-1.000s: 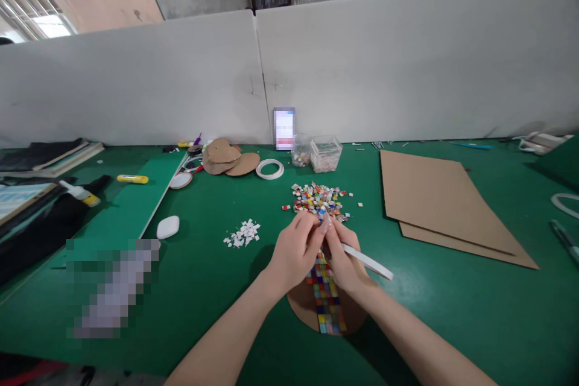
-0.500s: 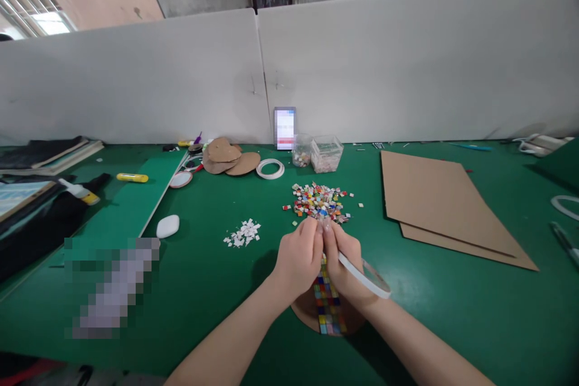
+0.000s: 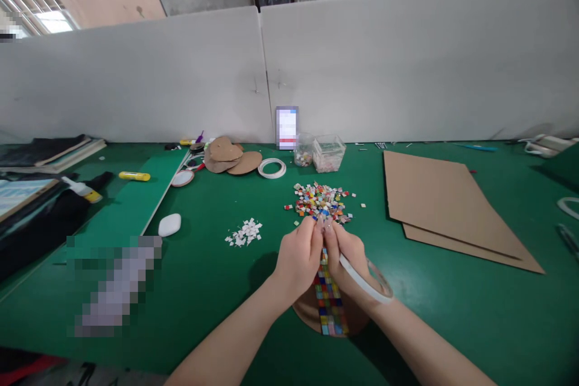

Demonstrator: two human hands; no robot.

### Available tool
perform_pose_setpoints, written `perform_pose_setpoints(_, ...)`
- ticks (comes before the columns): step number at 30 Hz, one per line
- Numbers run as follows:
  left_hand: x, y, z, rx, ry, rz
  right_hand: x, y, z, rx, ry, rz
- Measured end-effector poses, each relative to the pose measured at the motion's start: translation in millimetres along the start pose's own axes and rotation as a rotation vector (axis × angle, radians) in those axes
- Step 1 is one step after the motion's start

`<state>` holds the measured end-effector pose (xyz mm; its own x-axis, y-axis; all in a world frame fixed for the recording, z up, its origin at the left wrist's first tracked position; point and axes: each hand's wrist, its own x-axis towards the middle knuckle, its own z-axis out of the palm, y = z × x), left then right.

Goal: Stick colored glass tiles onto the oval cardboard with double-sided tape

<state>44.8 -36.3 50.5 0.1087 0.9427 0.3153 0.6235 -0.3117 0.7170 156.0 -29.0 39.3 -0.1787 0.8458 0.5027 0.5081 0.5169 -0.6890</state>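
Note:
Both hands meet fingertip to fingertip just in front of the heap of coloured mosaic tiles (image 3: 319, 198). My left hand (image 3: 296, 253) is closed in a pinch; whatever lies between its fingertips is too small to make out. Closed beside it, my right hand (image 3: 346, 247) carries a roll of white tape (image 3: 368, 283) against its palm and wrist side. Below the hands lies a round brown cardboard disc (image 3: 305, 309), partly covered by them. A band of coloured square tiles (image 3: 330, 301) runs down the disc, its far end hidden under my fingers.
Left of the hands is a pile of white paper bits (image 3: 244, 233). Brown cardboard sheets (image 3: 443, 193) lie to the right. Behind are clear tubs (image 3: 329, 155), a white ring roll (image 3: 272, 169), cardboard discs (image 3: 246, 163) and a phone (image 3: 287, 128) against the grey partition (image 3: 384, 66).
The hands stay pinched together in nearly the same place. The whole view has shifted slightly, and the tape roll looks a little more turned.

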Motion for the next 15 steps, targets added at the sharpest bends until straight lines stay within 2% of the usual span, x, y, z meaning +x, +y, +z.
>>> perform_pose_setpoints(7, 1.0, 3.7, -1.6, -0.19, 0.018, -0.03, -1.8, -0.9, 2.4, 0.231, -0.006, 0.071)
perform_pose_setpoints(15, 2.2, 1.4, -2.7, -0.141, -0.088, 0.029, 0.9, -3.1, 3.4, 0.397, 0.067, 0.198)
